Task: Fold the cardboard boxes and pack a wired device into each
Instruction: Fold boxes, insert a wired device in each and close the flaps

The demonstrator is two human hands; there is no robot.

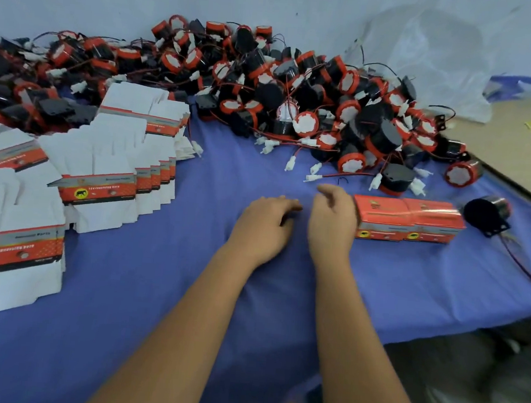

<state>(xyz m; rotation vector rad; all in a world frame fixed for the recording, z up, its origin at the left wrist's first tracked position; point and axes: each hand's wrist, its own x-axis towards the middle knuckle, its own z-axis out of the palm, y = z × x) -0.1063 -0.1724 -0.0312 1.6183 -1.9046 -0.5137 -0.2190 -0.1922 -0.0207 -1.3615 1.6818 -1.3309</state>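
Two folded red boxes (407, 219) stand side by side on the blue cloth (185, 290), right of centre. My right hand (331, 220) hovers just left of them, fingers loosely curled and holding nothing. My left hand (264, 222) lies beside it over the cloth, fingers relaxed and empty. A large heap of black and red wired devices (299, 98) with white plugs fills the back. Stacks of flat white and red box blanks (100, 167) lie at the left. One lone black device (486, 214) with a red wire sits right of the folded boxes.
A clear plastic bag (431, 48) is bunched at the back right, beside a brown cardboard sheet (519, 152). The cloth's edge drops off at the right front, where the dark floor (467, 379) shows.
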